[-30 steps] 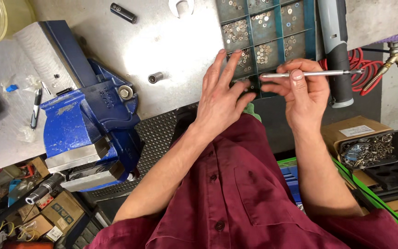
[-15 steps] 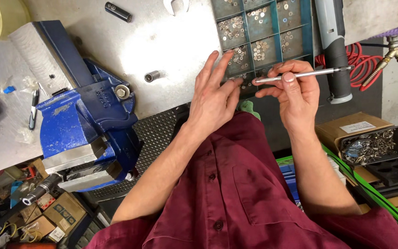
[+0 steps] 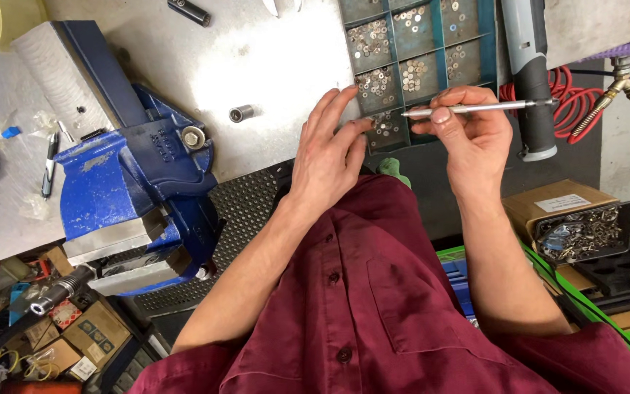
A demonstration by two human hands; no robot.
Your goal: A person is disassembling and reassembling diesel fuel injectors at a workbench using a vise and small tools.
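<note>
While the left hand (image 3: 326, 157) rests its spread fingers on the nearest compartment of the blue washer tray (image 3: 487, 44) on the bench, the right hand (image 3: 468, 131) pinches a slim metal rod (image 3: 475, 109) above it, no washer visibly picked yet

A blue vise (image 3: 129, 190) sits at the bench's left front edge. A small socket (image 3: 241, 113) lies mid-bench, a black cylinder (image 3: 189, 11) near the far edge. A grey power tool (image 3: 530, 73) and red coiled hose (image 3: 585, 102) lie right.
</note>
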